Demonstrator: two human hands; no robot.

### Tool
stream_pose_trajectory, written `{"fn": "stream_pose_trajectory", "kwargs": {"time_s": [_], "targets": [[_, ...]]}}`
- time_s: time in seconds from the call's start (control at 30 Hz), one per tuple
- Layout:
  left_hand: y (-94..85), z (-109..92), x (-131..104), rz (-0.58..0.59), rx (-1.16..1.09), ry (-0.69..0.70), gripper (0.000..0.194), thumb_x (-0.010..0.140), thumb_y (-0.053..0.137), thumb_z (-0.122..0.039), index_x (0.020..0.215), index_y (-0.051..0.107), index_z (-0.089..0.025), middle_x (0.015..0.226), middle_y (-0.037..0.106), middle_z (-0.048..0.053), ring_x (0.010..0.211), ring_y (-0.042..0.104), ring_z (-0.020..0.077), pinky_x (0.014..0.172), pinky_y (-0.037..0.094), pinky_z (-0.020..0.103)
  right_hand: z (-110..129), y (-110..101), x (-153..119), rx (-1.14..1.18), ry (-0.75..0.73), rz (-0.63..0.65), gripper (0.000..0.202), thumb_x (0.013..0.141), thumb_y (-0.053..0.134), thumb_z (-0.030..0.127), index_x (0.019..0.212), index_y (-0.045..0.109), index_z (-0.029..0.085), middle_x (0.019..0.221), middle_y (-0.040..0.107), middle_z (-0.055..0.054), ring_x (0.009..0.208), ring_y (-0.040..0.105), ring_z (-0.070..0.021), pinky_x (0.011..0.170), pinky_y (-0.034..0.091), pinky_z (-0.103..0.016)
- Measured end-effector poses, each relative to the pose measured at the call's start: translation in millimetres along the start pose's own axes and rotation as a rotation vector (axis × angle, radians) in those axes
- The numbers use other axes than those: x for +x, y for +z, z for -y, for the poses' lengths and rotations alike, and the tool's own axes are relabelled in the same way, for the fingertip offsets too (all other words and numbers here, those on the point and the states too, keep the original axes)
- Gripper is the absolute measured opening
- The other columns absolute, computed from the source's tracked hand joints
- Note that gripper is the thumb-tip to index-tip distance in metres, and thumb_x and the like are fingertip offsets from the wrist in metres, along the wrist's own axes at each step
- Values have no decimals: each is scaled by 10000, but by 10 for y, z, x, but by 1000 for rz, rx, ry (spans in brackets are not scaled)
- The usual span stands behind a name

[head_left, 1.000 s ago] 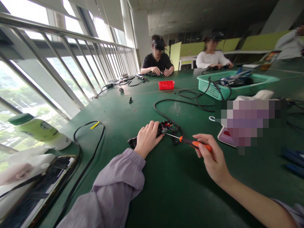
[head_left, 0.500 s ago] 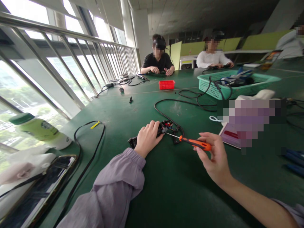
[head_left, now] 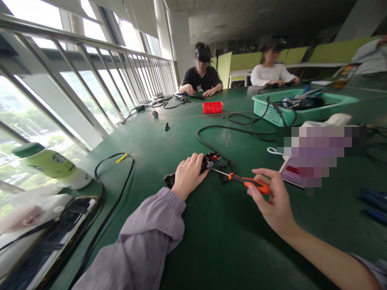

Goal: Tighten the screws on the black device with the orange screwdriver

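Observation:
My left hand (head_left: 189, 173) is wrapped over a black corded device (head_left: 169, 180) and presses it to the green table. The device's housing is open at the right end, where red parts and wires show; my palm hides its middle. In my right hand (head_left: 273, 201) is an orange-and-black screwdriver (head_left: 250, 182), pinched at the handle end between thumb and fingers. Its thin shaft points left, and the tip meets the open end of the device beside my left fingertips. A small dark piece (head_left: 224, 176) lies just under the shaft. The black cord (head_left: 208, 129) runs from the device toward the back right.
Beyond my hands stand a red tray (head_left: 212, 107) and a teal basket (head_left: 269, 112) holding cables. A small black part (head_left: 167, 127) lies left of centre. At left are a bottle (head_left: 51, 165), a phone (head_left: 72, 225) and a black strap (head_left: 121, 197). People sit across the table.
My hands, the device and the screwdriver stay almost in place. Across the table, the person in black has shifted their hands and sits slightly more upright.

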State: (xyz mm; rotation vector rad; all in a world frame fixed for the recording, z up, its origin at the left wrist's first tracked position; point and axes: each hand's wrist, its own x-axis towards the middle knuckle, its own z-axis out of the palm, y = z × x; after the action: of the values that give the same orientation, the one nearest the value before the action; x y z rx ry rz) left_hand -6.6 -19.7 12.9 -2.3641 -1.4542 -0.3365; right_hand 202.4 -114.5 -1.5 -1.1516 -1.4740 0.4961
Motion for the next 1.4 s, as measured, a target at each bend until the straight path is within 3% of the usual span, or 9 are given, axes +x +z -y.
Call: {"fn": "stream_pose_trajectory", "kwargs": {"time_s": [0.1,0.3,0.47,0.67,0.83,1.0,1.2,1.33,1.4], "targets": [[12,6,1,-5,5,5,401,879,459,-405,1193,395,-163,1028,559,52,895,579,199,708,426,313,12,-9,-5,-19,36,117,119,885,482,268,983,514,208,604,496,48,478,474,-84,460,398,-211],[2,2,3,4,11,-4,404,875,467,-408,1192,394,-168,1041,562,52,900,578,191,708,414,301,-20,-1,10,-34,-75,-87,278,800,591,216,1061,497,224,927,551,-20,813,585,-126,710,491,-239],[-2,2,3,7,13,-3,397,881,455,-413,1189,396,-170,1031,566,49,900,578,193,706,411,302,-23,-2,3,-35,38,90,124,876,499,262,993,514,222,625,504,46,498,482,-88,469,407,-208],[-13,-4,-1,10,3,-10,398,880,460,-398,1198,389,-170,1036,565,54,899,579,191,707,407,299,-14,1,6,-36,-81,-74,294,790,599,215,1063,490,229,909,556,-18,818,587,-132,718,488,-249],[-22,-6,0,8,3,-9,399,878,464,-403,1193,396,-168,1022,565,53,900,577,194,706,411,301,-7,-8,-9,-13,45,91,180,865,512,262,1040,487,227,611,488,55,502,488,-91,483,414,-213],[-19,-4,3,12,9,-9,406,877,464,-403,1198,394,-165,1031,565,54,903,576,194,707,417,301,-10,4,-8,-34,-65,-66,318,789,602,226,1085,486,230,911,555,-20,811,589,-136,707,489,-258],[4,-1,5,6,5,-9,406,883,449,-423,1194,397,-167,1017,568,52,895,577,196,708,418,306,4,-2,-5,-22,43,125,119,882,488,273,983,512,215,595,487,51,493,482,-88,486,407,-212],[8,1,7,13,-2,-14,409,878,457,-417,1198,394,-170,1022,566,56,902,576,199,710,422,311,-16,0,2,-55,-54,-24,241,806,586,240,1035,512,219,864,567,-13,763,588,-124,682,482,-241],[9,1,8,14,-6,-14,410,877,459,-414,1199,394,-170,1026,563,56,903,575,201,708,425,316,-17,3,5,-49,-47,-17,219,807,584,239,1015,517,221,857,570,-9,756,589,-121,677,482,-236]]}}
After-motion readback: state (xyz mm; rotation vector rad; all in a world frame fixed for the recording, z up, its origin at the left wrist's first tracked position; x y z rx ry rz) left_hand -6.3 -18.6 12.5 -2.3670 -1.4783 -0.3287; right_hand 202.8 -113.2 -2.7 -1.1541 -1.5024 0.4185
